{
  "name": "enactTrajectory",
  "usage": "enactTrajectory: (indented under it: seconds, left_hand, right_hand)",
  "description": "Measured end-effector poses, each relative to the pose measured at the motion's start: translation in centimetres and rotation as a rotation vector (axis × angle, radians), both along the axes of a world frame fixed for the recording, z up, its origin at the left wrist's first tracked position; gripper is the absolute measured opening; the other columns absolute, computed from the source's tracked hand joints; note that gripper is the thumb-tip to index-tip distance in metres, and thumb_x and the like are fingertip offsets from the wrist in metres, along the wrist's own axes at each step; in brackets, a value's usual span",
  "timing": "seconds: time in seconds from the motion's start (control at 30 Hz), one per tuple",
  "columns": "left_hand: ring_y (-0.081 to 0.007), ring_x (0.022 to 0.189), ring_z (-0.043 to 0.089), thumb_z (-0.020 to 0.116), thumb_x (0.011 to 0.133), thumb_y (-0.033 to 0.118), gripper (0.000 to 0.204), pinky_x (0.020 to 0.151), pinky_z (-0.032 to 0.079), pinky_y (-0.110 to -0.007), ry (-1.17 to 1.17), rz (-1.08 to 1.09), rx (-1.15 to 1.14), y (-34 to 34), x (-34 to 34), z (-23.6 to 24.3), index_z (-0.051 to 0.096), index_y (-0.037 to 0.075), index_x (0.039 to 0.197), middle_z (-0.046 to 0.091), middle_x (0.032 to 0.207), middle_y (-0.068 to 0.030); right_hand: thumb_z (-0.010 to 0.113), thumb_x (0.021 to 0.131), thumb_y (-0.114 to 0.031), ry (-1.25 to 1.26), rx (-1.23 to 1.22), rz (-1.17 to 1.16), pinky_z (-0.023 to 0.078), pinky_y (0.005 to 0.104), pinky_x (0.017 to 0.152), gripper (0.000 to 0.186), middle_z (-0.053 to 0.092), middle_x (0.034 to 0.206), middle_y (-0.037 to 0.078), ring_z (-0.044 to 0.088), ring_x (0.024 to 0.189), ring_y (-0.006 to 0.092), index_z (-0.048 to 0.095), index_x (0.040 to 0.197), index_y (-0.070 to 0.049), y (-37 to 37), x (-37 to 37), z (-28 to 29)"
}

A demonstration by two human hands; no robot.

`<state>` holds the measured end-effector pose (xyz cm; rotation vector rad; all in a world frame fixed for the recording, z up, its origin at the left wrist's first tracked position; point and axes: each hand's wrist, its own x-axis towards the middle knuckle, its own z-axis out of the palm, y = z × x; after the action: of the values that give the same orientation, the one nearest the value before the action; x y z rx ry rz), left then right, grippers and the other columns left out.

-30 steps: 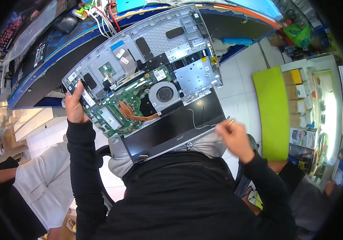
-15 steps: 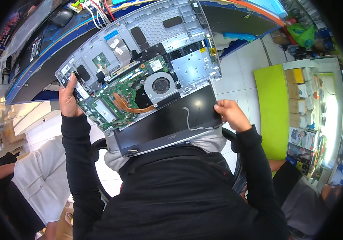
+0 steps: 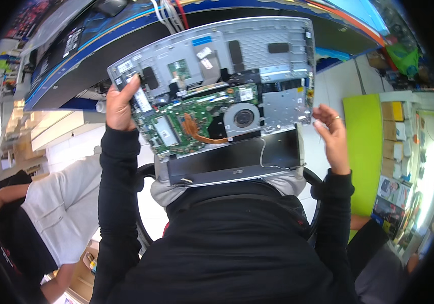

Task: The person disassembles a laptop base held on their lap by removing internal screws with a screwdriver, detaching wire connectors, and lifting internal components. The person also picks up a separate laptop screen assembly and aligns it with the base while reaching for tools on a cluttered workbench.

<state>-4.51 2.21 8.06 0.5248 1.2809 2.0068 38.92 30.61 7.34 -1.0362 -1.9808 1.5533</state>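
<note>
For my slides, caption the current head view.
Left hand grips an opened laptop, fan exposed; right hand beside it.

The laptop base (image 3: 216, 89) has turned clockwise, its long edges nearer nine-to-three. The right hand (image 3: 333, 136) has let go of the screen's (image 3: 217, 161) three-o'clock edge, fingers now spread beside the base's four-o'clock corner.

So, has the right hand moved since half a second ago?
Yes: judged against the green panel, the right hand has shifted closer and further up the view, away from the laptop screen.
</note>
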Motion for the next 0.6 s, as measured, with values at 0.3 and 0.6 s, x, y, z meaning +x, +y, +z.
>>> enactTrajectory:
  seconds: [0.3,0.6]
  left_hand:
    - [-0.0172,0.096,0.075,0.075,0.098,0.007,0.032,0.088,0.062,-0.034,-0.006,0.002,0.013,-0.8,1.2,1.7,0.067,0.0,0.128,0.076,0.114,-0.0094]
    - [-0.0172,0.098,0.074,0.077,0.096,0.007,0.033,0.09,0.06,-0.034,0.078,-0.018,-0.013,-1.4,2.8,2.0,0.068,0.0,0.127,0.077,0.115,-0.0092]
  right_hand:
    - [0.053,0.115,-0.029,0.187,-0.126,0.013,0.049,0.0307,0.102,0.046,0.068,0.13,0.011,0.062,0.12,0.0144,0.051,0.147,0.004,0.0,-7.6,2.4]
    - [0.052,0.116,-0.028,0.42,-0.224,-0.061,0.052,0.0277,0.09,0.03,0.07,0.115,0.004,0.064,0.102,0.0096,0.06,0.129,-0.002,-1.1,-6.6,-0.5]
